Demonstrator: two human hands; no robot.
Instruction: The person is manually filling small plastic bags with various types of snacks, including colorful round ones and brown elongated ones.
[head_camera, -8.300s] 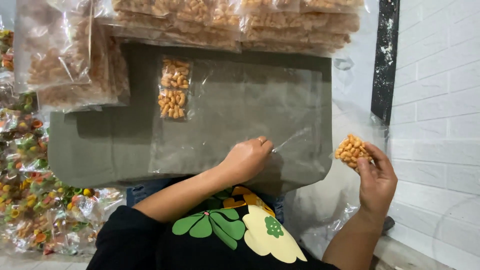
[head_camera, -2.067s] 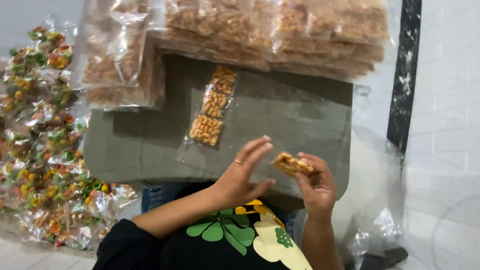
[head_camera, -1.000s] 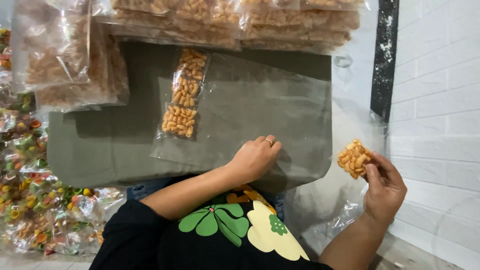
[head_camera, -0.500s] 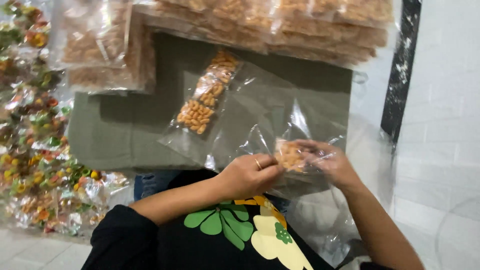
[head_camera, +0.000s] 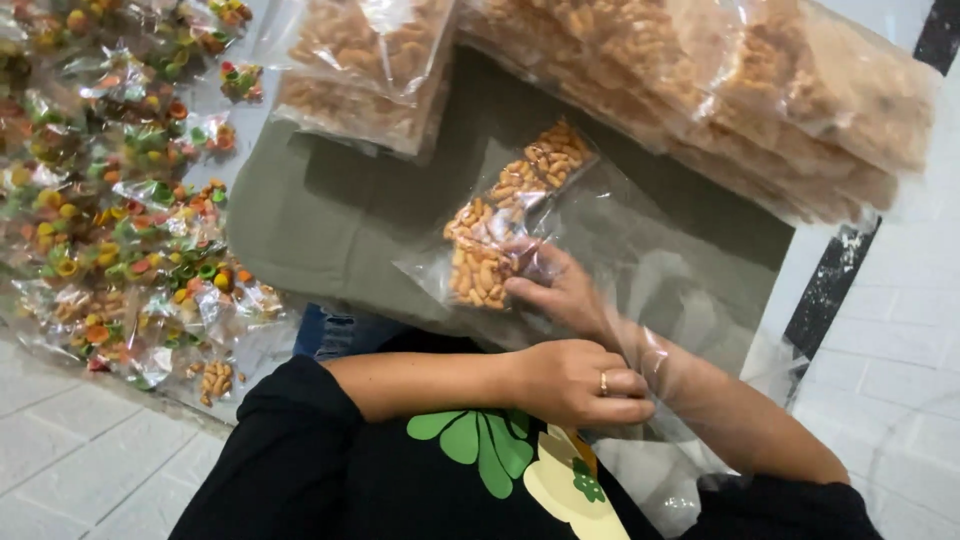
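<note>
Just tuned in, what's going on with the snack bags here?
A person is filling a long clear plastic bag with orange-brown snack pieces. The right hand is pushed deep inside the bag, up against the pieces already packed at its far end. The left hand grips the bag's open end near the body. The bag lies on a grey-green mat, with large sacks of the same snack beyond and small packets of coloured snacks to the left.

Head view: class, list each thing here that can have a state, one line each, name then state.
Clear bag: open at the near end, lying on the grey board, partly filled with snacks.
Right hand: reached inside the bag, touching the snacks.
Left hand: closed on the bag's mouth.
Big snack bags: full, stacked.
Coloured snack packs: filled, piled on the floor.
</note>
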